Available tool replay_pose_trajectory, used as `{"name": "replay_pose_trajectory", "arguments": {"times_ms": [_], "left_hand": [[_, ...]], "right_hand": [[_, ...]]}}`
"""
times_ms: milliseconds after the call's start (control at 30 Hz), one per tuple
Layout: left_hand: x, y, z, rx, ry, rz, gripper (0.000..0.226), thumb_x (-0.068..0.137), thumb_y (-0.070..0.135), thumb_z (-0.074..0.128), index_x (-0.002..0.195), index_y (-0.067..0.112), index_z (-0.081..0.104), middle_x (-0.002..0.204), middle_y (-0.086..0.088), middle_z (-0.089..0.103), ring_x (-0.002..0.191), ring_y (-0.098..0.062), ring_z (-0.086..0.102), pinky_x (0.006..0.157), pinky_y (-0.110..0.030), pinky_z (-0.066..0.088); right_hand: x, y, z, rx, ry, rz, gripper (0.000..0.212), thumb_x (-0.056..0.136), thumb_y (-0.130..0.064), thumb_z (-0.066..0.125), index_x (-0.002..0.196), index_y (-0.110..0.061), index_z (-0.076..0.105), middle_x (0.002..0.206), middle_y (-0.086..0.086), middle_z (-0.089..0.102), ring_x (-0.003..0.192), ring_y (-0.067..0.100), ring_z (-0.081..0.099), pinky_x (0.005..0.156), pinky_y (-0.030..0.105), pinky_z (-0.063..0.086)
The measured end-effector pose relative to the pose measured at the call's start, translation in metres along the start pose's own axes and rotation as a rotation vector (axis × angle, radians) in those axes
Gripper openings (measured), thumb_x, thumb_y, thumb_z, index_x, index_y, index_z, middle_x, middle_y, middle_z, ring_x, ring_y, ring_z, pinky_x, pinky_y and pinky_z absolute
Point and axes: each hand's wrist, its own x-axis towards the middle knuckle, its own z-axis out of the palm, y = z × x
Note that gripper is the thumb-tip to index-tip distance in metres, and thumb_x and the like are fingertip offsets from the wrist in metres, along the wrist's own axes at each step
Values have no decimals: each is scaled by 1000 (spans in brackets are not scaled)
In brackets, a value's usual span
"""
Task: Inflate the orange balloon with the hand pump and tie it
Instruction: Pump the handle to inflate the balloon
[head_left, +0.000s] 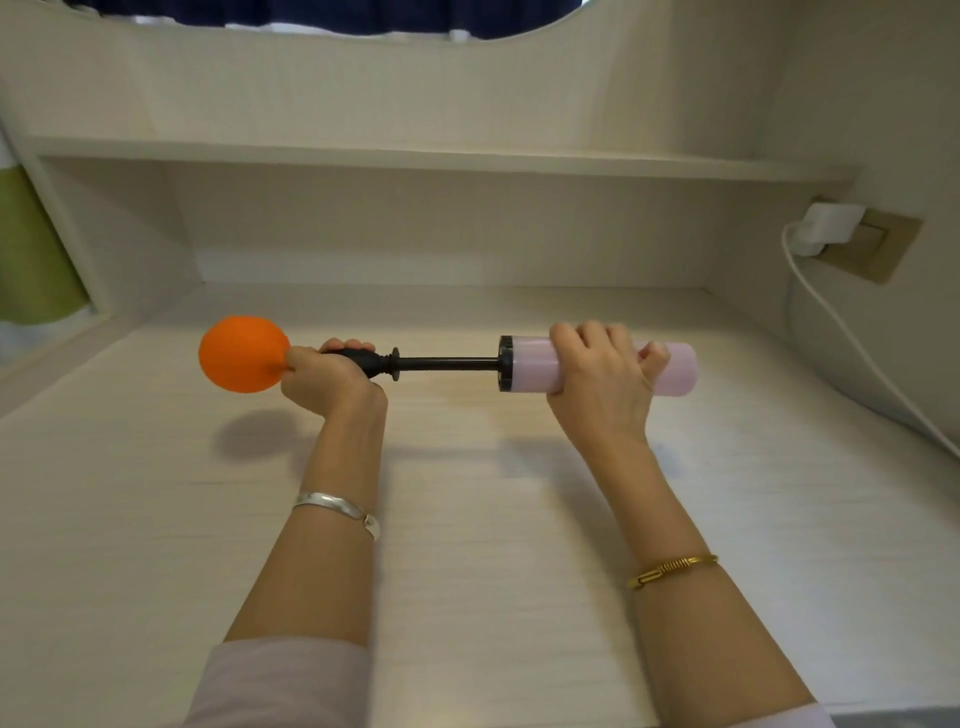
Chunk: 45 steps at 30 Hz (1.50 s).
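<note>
The orange balloon, partly inflated and round, sits on the nozzle end of the hand pump, held above the pale counter. The left hand grips the balloon's neck and the black nozzle. The right hand wraps around the pink cylinder, its black rod drawn out between them.

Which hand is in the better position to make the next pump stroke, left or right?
Probably the right hand. It grips the pink barrel, and the black rod is pulled out, so it can push the barrel inward. The left hand is busy holding the orange balloon on the nozzle end.
</note>
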Motion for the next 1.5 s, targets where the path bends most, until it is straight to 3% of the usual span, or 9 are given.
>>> {"name": "replay_pose_trajectory", "arguments": {"times_ms": [133, 333, 667, 767, 1000, 1267, 1500], "left_hand": [[3, 0, 0, 1, 1, 3, 23, 84, 2, 29, 65, 14, 33, 50, -2, 41, 30, -13, 41, 40, -21, 44], [-9, -10, 3, 30, -49, 6, 24, 83, 2, 29, 63, 14, 34, 34, 6, 40, 29, -13, 40, 39, -20, 43], [14, 3, -1, 14, 42, 6, 22, 84, 4, 29, 66, 15, 32, 49, 0, 40, 32, -13, 40, 41, -22, 44], [4, -1, 2, 34, 28, 38, 25, 85, 4, 29, 64, 14, 34, 38, 4, 41, 29, -12, 40, 39, -20, 44], [-5, -10, 0, 79, 38, 0, 26, 86, 5, 29, 62, 14, 35, 49, -1, 40, 32, -14, 41, 37, -19, 43], [15, 4, -6, 35, 84, -37, 23, 87, 6, 30, 66, 14, 35, 51, -1, 42, 33, -13, 42, 41, -20, 44], [-8, -13, 4, 58, -11, -24, 24, 86, 6, 30, 64, 13, 36, 45, 1, 43, 32, -14, 42, 41, -21, 43]], "right_hand": [[-2, -7, 1, 9, -24, 42, 29, 62, 7, 58, 83, -12, 57, 79, 9, 60, 79, 30, 53, 75, 38, 19], [-9, -40, 2, -34, 25, -17, 34, 52, 6, 64, 77, -17, 59, 69, 3, 59, 68, 27, 55, 75, 38, 19], [-3, 1, 5, 44, -26, 89, 32, 64, 9, 53, 87, -12, 58, 84, 9, 60, 84, 31, 51, 76, 39, 19], [-4, -11, 6, 62, -28, 74, 31, 61, 9, 57, 85, -12, 58, 82, 10, 60, 81, 31, 52, 78, 41, 24], [-9, -33, 8, 26, 12, -44, 33, 55, 7, 65, 78, -15, 58, 71, 6, 59, 69, 28, 54, 74, 37, 19], [-1, 0, 2, 23, -36, 53, 32, 63, 8, 56, 87, -13, 58, 84, 8, 60, 84, 30, 52, 77, 38, 17], [-7, -34, 3, 84, -72, 28, 37, 61, 12, 54, 88, -12, 57, 85, 10, 59, 85, 33, 51, 83, 42, 18]]}}
